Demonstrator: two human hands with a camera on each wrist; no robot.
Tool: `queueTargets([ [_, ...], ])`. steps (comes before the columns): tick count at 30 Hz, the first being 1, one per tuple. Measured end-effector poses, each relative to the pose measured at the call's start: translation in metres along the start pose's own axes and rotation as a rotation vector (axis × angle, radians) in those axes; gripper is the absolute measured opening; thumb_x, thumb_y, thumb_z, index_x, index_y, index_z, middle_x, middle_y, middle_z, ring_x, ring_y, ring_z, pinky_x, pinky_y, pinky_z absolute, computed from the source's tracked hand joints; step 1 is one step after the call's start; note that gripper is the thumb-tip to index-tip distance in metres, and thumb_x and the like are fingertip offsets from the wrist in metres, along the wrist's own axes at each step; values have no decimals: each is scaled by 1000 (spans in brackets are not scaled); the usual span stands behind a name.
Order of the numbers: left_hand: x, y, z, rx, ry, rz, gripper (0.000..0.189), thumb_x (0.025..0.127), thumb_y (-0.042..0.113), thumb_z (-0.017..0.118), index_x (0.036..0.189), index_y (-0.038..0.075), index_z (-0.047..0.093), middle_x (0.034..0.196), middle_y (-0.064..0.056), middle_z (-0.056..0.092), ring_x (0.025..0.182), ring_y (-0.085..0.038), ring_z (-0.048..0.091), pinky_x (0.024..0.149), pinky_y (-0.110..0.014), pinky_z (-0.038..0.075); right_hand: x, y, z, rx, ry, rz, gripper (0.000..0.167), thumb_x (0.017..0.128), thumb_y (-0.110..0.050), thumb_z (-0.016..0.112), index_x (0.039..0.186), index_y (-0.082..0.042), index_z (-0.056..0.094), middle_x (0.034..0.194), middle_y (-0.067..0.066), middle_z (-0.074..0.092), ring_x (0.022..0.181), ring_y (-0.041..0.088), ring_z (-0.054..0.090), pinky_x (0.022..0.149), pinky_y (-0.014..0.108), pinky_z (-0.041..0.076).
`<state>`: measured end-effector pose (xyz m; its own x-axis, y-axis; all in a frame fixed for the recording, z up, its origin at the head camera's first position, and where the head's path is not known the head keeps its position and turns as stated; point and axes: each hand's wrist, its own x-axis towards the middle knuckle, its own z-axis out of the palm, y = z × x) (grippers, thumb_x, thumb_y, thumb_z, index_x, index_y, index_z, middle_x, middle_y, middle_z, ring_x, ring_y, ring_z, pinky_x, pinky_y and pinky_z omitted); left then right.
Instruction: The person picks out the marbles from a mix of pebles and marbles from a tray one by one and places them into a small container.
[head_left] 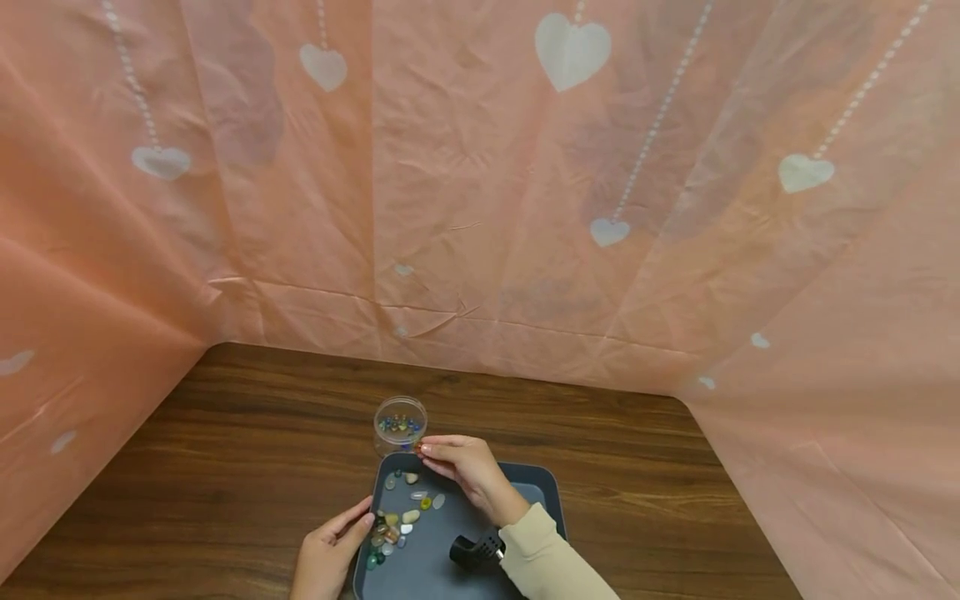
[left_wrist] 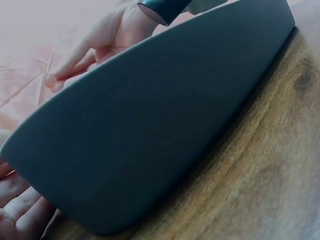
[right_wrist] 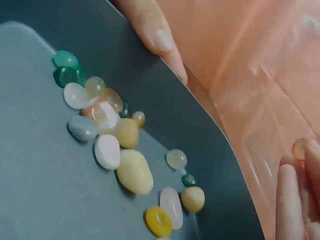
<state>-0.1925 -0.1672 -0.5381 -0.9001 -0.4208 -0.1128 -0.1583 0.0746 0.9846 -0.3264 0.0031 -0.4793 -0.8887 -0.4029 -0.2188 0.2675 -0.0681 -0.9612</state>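
Note:
My left hand [head_left: 330, 546] grips the left rim of a dark grey tray [head_left: 465, 575], its thumb [right_wrist: 161, 40] at the rim in the right wrist view. Over the tray's far edge, my right hand [head_left: 465, 467] pinches a small orange translucent stone [right_wrist: 299, 149] between thumb and fingertips. Right beside it stands a clear round jar [head_left: 377, 433] with blue, green and amber glass marbles [head_left: 401, 425] inside. Along the tray's left side lie several polished stones, among them a cream stone [right_wrist: 135, 171], a yellow stone [right_wrist: 159, 221] and a green stone [right_wrist: 66, 59].
The tray sits on a brown wood-grain table [head_left: 225, 467], with the jar just past its far left corner. Pink cloth [head_left: 480, 208] printed with white hearts encloses the table at the back and sides. A black wrist camera [head_left: 472, 552] shows under the right wrist.

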Motion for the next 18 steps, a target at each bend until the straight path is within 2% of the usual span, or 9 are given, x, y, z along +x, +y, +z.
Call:
queueTargets([
  [7, 1, 0, 0, 23, -3, -2, 38, 89, 27, 76, 121, 6, 72, 121, -14, 70, 93, 11, 60, 79, -11, 49, 3, 1, -13, 172, -16, 46, 37, 96, 2, 60, 130, 16, 54, 95, 3, 74, 92, 11, 71, 88, 24, 56],
  [13, 0, 0, -1, -1, -9, 12, 39, 90, 26, 75, 122, 3, 71, 122, -16, 70, 92, 10, 61, 78, -12, 50, 3, -2, -15, 251, -27, 61, 35, 98, 2, 57, 130, 14, 54, 93, 3, 74, 90, 10, 71, 86, 22, 56],
  [18, 0, 0, -1, -10, -10, 0, 39, 90, 25, 75, 122, 4, 71, 122, -16, 69, 91, 10, 61, 77, -12, 50, 5, -7, -15, 272, -24, 55, 33, 99, 2, 55, 130, 14, 54, 92, 3, 72, 89, 10, 71, 85, 21, 57],
])
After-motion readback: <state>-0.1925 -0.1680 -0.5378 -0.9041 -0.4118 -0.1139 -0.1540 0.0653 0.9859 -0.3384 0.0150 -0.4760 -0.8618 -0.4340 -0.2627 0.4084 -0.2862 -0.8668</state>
